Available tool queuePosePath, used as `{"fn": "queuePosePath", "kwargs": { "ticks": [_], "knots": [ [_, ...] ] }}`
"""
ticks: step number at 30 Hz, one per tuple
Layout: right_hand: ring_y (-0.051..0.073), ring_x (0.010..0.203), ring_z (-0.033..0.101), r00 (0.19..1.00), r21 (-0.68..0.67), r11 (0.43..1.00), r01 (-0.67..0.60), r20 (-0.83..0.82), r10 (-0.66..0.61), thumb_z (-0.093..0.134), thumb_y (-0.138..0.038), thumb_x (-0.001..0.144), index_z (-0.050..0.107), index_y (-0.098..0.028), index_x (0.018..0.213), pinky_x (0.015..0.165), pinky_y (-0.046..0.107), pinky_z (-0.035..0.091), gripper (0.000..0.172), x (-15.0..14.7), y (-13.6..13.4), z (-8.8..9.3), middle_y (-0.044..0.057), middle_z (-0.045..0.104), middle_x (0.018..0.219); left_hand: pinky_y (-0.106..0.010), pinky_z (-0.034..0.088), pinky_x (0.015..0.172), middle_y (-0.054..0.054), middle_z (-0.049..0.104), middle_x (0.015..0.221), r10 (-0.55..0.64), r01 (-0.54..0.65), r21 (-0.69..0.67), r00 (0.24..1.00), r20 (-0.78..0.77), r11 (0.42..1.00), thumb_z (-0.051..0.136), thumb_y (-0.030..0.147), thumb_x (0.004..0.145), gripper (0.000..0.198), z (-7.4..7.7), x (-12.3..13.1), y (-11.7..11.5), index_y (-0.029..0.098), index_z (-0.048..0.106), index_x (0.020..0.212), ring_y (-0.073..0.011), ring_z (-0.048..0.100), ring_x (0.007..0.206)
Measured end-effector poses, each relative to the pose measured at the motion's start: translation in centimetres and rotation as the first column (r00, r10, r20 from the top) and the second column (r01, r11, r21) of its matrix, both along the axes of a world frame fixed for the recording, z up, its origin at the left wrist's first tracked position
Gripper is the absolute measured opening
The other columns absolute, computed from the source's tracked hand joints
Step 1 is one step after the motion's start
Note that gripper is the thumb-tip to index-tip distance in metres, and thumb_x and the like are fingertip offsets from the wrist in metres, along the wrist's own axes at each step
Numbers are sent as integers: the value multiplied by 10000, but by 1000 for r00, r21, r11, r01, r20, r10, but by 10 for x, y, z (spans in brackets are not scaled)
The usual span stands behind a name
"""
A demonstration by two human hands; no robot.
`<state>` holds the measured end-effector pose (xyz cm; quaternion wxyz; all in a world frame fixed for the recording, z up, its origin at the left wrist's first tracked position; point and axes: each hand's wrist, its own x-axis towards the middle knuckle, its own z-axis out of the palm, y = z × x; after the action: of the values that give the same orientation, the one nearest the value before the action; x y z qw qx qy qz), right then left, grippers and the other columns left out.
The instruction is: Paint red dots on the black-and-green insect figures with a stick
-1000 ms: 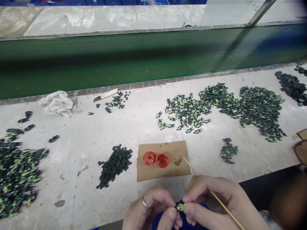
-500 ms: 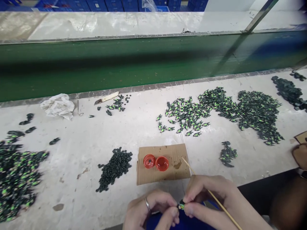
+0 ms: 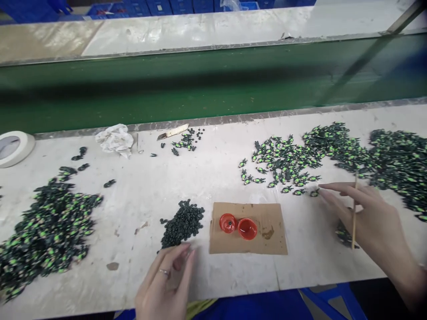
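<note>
My right hand [image 3: 370, 213] reaches over the table at the right, with a thin wooden stick [image 3: 354, 218] held upright among its fingers. Its thumb and forefinger tips meet a small dark-and-green figure [image 3: 314, 193] at the near edge of a loose spread of such figures [image 3: 283, 155]. At the lower left, my left hand [image 3: 165, 282], with a ring on one finger, has bent fingers slightly apart. Its fingertips are by the near edge of a heap of small dark discs [image 3: 183, 222]; nothing shows between them.
Cardboard [image 3: 247, 246] carries a red lid-like piece [image 3: 227, 223] and a small red cup [image 3: 247, 229] of liquid. A large figure heap [image 3: 46, 226] lies left. Farther back are a tape roll [image 3: 25, 151], crumpled tissue [image 3: 115, 140], a brush-like tool [image 3: 173, 132] and a green strip [image 3: 200, 80].
My hands have parted from the small figure they held together. The right moved right to the figures, the left moved left to the discs. The view has shifted left.
</note>
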<state>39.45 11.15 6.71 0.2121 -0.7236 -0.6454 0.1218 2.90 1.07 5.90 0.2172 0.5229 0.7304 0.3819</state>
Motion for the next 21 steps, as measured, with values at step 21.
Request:
{"fn": "queuePosePath", "kwargs": {
  "ticks": [21],
  "knots": [
    [193,785,708,999,83,995,-48,20,46,600,-532,1028,734,-278,994,686,311,508,289,-25,-23,-1,28,758,1003,-221,563,826,-3,795,1037,-280,297,-31,855,-436,954,703,221,985,136,-24,-31,-3,247,709,1119,-138,758,859]
  ]
}}
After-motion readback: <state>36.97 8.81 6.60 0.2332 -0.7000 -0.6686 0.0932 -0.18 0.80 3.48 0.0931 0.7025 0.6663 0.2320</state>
